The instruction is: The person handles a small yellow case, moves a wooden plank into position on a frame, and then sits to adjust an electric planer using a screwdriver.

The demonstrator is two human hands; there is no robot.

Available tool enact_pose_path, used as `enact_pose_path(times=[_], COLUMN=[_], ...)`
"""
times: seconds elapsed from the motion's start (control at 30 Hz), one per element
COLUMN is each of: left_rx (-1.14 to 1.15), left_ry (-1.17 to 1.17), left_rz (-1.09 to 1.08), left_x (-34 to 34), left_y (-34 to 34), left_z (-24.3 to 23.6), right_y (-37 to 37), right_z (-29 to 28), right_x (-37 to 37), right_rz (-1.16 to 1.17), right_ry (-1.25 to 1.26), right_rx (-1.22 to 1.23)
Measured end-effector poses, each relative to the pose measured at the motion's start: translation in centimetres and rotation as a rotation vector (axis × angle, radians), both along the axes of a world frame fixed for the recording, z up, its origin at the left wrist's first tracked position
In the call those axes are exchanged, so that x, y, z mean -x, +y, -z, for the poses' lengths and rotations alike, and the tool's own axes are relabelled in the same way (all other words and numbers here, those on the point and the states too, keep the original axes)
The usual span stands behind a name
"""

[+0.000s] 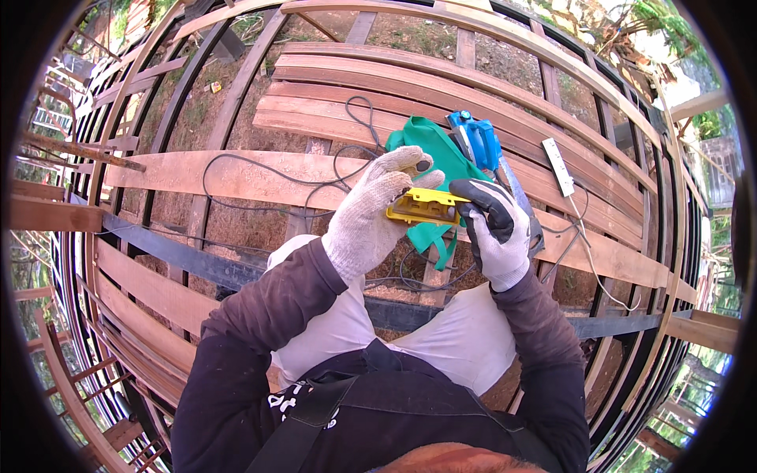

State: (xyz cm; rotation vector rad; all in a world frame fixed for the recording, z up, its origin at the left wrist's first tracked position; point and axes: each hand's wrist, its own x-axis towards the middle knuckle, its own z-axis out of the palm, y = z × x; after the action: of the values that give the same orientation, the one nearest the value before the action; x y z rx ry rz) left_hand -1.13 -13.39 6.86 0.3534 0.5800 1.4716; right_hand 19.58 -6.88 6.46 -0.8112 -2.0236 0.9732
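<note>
A small yellow plastic case is held up in front of me between both hands, with its hollow, darker inside showing. What lies in it is too small to make out. My left hand, in a whitish work glove, is closed on the case's left end. At the right end, my right hand, gloved in white with dark-coated fingers, grips the case between thumb and fingers. Behind the hands lies a green cloth bag, partly hidden by them. Beside the bag rests a blue tool whose kind I cannot tell.
Long wooden boards lie across the joists beyond me, with gaps showing the ground below. A black cord loops over the boards on the left. To the right sits a white power strip with a cable. A dark beam crosses in front of my legs.
</note>
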Motion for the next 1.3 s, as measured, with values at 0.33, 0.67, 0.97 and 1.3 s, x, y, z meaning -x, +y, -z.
enact_pose_path(times=[0.33, 0.67, 0.97, 1.3], left_rx=[0.153, 0.151, 0.176, 0.027], left_ry=[-0.382, -0.269, -0.472, 0.577], left_rz=[0.131, 0.073, 0.037, 0.221], left_x=[0.5, 0.1, 0.6, 1.0], left_y=[0.9, 1.0, 1.4, 0.6], left_z=[1.6, 2.2, 2.0, -0.1], right_y=[0.2, 0.7, 0.9, 1.1], right_z=[-0.5, 0.3, 1.0, -0.1], right_x=[0.3, 0.7, 1.0, -0.4], right_rz=[0.031, -0.013, -0.144, -0.166], right_ry=[-0.025, -0.139, -0.38, -0.218], right_rx=[-0.107, 0.057, -0.317, -0.051])
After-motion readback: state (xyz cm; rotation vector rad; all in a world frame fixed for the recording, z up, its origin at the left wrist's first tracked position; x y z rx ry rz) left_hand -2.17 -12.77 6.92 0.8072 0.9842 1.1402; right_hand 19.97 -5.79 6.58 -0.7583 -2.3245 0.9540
